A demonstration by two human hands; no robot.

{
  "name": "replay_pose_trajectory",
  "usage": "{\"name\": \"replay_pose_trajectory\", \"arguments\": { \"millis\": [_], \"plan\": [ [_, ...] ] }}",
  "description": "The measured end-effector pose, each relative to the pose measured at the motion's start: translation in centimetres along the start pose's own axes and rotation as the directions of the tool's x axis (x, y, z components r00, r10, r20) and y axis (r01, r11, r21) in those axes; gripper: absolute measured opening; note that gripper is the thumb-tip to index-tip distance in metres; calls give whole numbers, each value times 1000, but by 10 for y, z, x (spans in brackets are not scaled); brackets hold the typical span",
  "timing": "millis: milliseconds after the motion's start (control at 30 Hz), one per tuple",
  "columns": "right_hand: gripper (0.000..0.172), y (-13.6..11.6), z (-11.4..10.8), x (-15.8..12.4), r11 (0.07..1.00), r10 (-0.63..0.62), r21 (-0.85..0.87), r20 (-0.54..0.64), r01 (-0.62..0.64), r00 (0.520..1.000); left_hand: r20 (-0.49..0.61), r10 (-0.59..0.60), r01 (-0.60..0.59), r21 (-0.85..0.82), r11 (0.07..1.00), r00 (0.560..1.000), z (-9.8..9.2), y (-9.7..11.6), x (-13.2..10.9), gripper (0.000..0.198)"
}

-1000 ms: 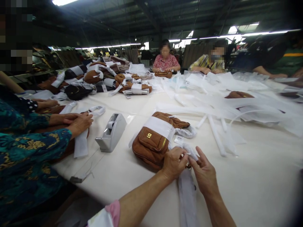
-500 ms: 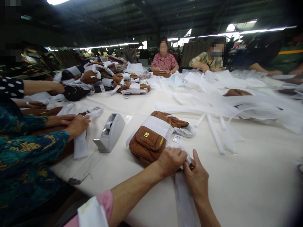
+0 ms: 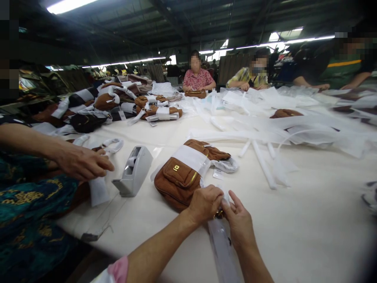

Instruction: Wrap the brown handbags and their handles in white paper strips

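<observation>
A brown corduroy handbag [image 3: 167, 192] lies on the table before me, banded with white wrapping paper [image 3: 194, 158] and showing a gold emblem on its pocket. My left hand [image 3: 206, 201] is closed around the bag's strap, which is covered in white wrap, at the bag's near right corner. Facing it, my right hand [image 3: 240, 220] pinches the same strap with thumb and fingers, one finger raised. Gold hardware [image 3: 219, 214] peeks out between the hands. Below them a whitish strip [image 3: 222, 247] hangs toward the table edge. A white tag [image 3: 218, 174] lies beside the bag.
Left of the bag stands a grey tape dispenser [image 3: 134, 173]. A co-worker's hand [image 3: 84, 161] reaches in beside it. Wrapped bags [image 3: 159, 112] are heaped at the far left. White sheets and rolled strips [image 3: 263, 165] cover the right rear. Other people sit across the table.
The view has shifted slightly. My hands stay at the strap, and gold hardware now shows between them. At left, a co-worker's arm has moved forward toward the tape dispenser.
</observation>
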State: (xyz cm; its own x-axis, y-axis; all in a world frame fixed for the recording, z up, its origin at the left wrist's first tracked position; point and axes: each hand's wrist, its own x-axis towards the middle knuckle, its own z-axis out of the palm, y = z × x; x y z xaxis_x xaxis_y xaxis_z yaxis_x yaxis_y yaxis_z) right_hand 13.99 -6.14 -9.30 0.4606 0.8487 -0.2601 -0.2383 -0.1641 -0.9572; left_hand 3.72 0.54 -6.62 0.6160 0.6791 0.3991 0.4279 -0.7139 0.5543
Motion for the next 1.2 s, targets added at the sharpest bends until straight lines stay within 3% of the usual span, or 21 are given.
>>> {"name": "replay_pose_trajectory", "arguments": {
  "millis": [67, 133, 200, 300, 400, 500, 600, 667, 733, 967, 1100, 1200],
  "plan": [
    [70, 3, 4, 1, 961, -114, -265, -116, 80, 987, 9, -22, 22, -43, 999, 1000, -2, 3, 0, 8],
    [62, 5, 8, 1, 850, -262, -509, -181, 138, 948, 30, -84, 88, -151, 985, 996, -5, 6, 1, 9],
    [59, 5, 10, 0, 780, -345, -599, -172, 180, 923, 83, -147, 164, -271, 949, 986, -8, 7, 2, 7],
    [61, 2, 8, -1, 868, -266, -459, -107, 190, 958, 160, -166, 213, -339, 916, 973, -14, 4, 6, 6],
    [67, 1, 4, -3, 989, -102, -103, 66, 108, 993, 216, -147, 216, -347, 913, 965, -18, -2, 9, 5],
    [68, 4, 4, -4, 988, -76, 146, 185, 49, 980, 277, -124, 219, -344, 913, 953, -21, -5, 11, 6],
    [60, 10, 7, -5, 993, -110, -36, 9, 110, 994, 309, -102, 200, -305, 931, 946, -20, -2, 10, 7],
    [55, 13, 10, -5, 967, -160, -221, -140, 126, 977, 303, -84, 168, -263, 950, 949, -20, 2, 9, 7],
    [54, 13, 12, -7, 941, -196, -315, -206, 125, 959, 291, -66, 134, -219, 967, 954, -19, 5, 7, 7],
    [55, 13, 12, -10, 892, -270, -409, -134, 195, 954, 306, 28, -11, -55, 998, 952, -19, -1, 10, 11],
    [52, 13, 13, -8, 853, -314, -475, -137, 216, 939, 242, 95, -136, 159, 978, 966, -12, -2, 7, 6],
    [53, 12, 15, -7, 837, -330, -501, -145, 218, 933, 196, 113, -170, 305, 937, 974, -6, 0, 1, 13]
  ]
}}
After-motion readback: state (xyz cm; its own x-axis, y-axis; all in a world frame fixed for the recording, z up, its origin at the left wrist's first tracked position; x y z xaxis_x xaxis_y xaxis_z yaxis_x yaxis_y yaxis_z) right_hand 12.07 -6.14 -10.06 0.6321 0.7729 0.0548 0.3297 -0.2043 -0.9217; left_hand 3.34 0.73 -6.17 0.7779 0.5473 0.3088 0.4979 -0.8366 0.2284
